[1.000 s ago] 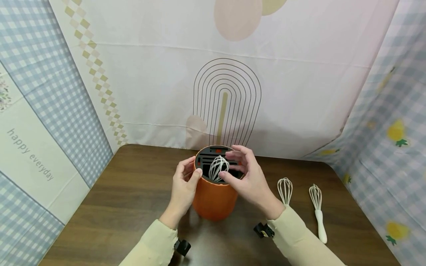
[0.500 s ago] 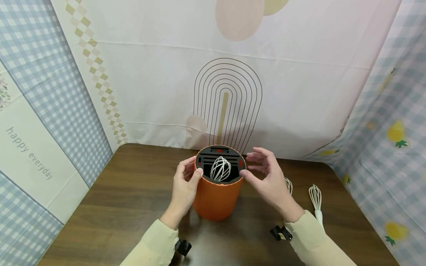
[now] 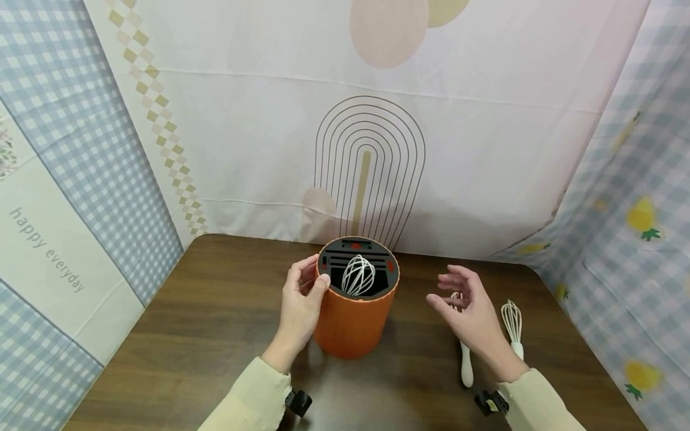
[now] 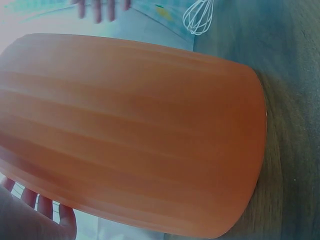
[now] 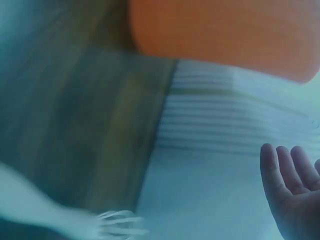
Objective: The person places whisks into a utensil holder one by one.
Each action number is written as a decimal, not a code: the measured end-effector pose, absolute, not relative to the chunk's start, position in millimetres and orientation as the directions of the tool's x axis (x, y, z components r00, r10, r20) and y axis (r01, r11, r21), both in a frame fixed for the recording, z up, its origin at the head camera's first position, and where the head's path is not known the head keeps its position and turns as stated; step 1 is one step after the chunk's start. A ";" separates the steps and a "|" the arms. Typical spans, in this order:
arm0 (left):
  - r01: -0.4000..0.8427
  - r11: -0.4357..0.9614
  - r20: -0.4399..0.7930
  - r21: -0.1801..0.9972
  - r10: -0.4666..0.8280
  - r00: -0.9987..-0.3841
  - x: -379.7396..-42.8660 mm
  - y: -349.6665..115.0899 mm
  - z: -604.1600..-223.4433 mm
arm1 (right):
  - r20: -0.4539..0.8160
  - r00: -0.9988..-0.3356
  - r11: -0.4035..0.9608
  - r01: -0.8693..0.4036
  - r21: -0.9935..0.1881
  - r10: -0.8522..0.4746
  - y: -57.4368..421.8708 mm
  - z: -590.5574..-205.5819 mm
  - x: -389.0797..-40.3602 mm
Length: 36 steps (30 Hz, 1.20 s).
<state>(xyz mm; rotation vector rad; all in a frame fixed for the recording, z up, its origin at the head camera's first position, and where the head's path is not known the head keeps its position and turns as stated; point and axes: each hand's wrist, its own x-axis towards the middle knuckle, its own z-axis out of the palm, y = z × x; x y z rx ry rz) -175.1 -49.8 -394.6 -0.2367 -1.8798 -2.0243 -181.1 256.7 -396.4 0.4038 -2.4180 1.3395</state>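
An orange utensil holder [image 3: 353, 326] with a black slotted top stands upright on the table. The looped wires of one whisk [image 3: 358, 275] rise from its front opening; the handle is hidden inside. My left hand [image 3: 299, 299] grips the holder's left side at the rim, thumb at the front edge and fingers behind. My right hand [image 3: 474, 314] hovers to the right with loosely bent fingers and holds nothing. Beneath it lies a white-handled whisk [image 3: 466, 366], its wires partly covered by the hand. Farther right lies another whisk [image 3: 512, 323], its handle's lower end hidden behind the right wrist.
The brown wooden table [image 3: 215, 335] ends at a pale patterned cloth [image 3: 259, 149] behind it. Checked cloths hang on the left [image 3: 108, 131] and right [image 3: 636, 239]. A dark wrist camera [image 3: 298, 402] sits on the left sleeve.
My right hand has moved away from the whisk in the holder, rightward past the rim, to above the nearer whisk on the table. The left hand and holder have stayed in place.
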 end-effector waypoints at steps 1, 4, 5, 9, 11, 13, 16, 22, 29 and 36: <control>0.377 -0.045 0.367 0.925 -0.152 -0.918 -175.2 -49.7 -394.7 | 0.415 -0.908 0.535 -0.380 -0.755 -0.059 263.2 -403.9 -182.3; 0.382 -0.044 0.372 0.923 -0.152 -0.916 -175.6 -49.7 -395.1 | 0.366 -0.930 0.592 -0.292 -0.751 0.007 279.5 -421.0 -182.8; 0.383 -0.045 0.373 0.923 -0.151 -0.915 -175.6 -49.8 -395.2 | 0.348 -0.937 0.613 -0.257 -0.747 0.031 284.3 -425.5 -182.3; 0.389 -0.045 0.379 0.920 -0.150 -0.913 -175.5 -50.5 -395.8 | 0.256 -0.960 0.673 -0.113 -0.731 0.117 299.0 -438.4 -179.6; 0.392 -0.047 0.382 0.919 -0.149 -0.912 -175.6 -50.8 -396.1 | 0.203 -0.968 0.687 -0.045 -0.725 0.150 304.7 -443.4 -178.8; 0.395 -0.047 0.385 0.917 -0.150 -0.911 -175.8 -50.8 -396.3 | 0.157 -0.972 0.682 0.004 -0.731 0.174 308.9 -447.6 -178.8; 0.400 -0.049 0.390 0.915 -0.148 -0.909 -176.4 -50.7 -396.6 | 0.097 -0.975 0.669 0.065 -0.741 0.201 314.4 -454.8 -178.3; 0.403 -0.054 0.392 0.914 -0.144 -0.909 -177.1 -50.8 -397.1 | 0.031 -0.970 0.626 0.132 -0.769 0.243 323.5 -471.6 -176.9; 0.401 -0.048 0.391 0.915 -0.147 -0.909 -176.6 -51.9 -396.3 | -0.063 -0.969 0.552 0.190 -0.812 0.240 325.8 -481.4 -174.4; 0.388 -0.044 0.379 0.921 -0.143 -0.914 -175.9 -51.0 -395.9 | -0.121 -0.963 0.497 0.229 -0.837 0.240 325.9 -485.1 -172.5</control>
